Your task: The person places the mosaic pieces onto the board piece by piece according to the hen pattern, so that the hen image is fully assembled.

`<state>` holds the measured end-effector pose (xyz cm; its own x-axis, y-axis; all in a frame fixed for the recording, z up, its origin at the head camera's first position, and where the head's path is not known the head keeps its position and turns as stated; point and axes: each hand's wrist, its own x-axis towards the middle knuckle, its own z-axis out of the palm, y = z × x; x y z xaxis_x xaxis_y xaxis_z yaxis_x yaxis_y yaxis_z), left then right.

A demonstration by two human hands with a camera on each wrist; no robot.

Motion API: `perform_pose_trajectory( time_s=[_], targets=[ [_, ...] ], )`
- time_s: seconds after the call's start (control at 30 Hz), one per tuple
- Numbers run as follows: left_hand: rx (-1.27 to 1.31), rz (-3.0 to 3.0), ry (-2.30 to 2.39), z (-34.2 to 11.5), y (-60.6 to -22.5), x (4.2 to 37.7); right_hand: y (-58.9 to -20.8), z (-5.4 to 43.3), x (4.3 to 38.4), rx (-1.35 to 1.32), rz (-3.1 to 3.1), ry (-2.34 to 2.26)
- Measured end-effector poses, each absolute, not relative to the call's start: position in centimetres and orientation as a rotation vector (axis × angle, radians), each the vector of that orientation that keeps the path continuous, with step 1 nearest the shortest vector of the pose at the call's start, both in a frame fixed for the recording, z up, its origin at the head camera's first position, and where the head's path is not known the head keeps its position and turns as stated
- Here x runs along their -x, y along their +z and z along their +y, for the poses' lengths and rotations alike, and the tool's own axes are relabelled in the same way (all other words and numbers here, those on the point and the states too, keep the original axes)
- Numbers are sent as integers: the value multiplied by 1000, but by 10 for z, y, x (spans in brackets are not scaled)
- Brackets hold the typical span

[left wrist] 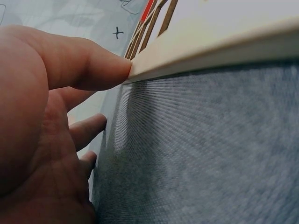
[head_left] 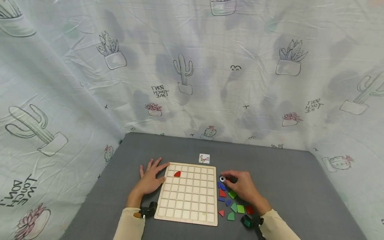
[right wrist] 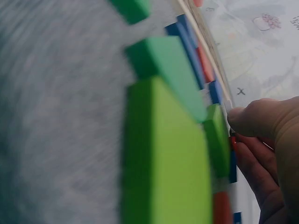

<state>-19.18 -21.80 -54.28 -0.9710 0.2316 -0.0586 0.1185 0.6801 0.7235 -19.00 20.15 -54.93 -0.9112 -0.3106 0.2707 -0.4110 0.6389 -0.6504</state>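
Note:
A wooden grid board (head_left: 186, 222) with square cells lies on the grey table. One red quarter-round piece (head_left: 177, 174) sits in a cell near its upper left corner. Along the board's left edge, my left hand (head_left: 149, 181) rests with fingers spread; in the left wrist view its thumb (left wrist: 100, 70) touches the board's side. Beyond the right edge, my right hand (head_left: 244, 186) pinches a white disc with a dark centre (head_left: 222, 179) between thumb and finger. The right wrist view shows only a pale sliver of the disc at the thumb tip.
Loose coloured pieces lie right of the board, among them a red piece (head_left: 222, 193), a light green square (head_left: 240, 209), a green quarter-round (head_left: 230, 216) and several blue ones. A small printed picture card (head_left: 204, 158) lies behind the board. A patterned curtain (head_left: 210, 83) encloses the table.

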Motion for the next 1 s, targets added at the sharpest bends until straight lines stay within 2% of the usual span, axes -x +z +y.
perform_pose_trajectory(
  time_s=[0.2,0.47,1.0],
  targets=[
    [-292,2749,1157,-219,-543,194,-536,193,186,-609,-2699,1181],
    [-290,2752,1148,-219,-543,195,-520,163,184,-766,-2629,1218],
    [-282,2753,1171,-216,-543,192,-525,93,186,-938,-2571,1388]
  ],
)
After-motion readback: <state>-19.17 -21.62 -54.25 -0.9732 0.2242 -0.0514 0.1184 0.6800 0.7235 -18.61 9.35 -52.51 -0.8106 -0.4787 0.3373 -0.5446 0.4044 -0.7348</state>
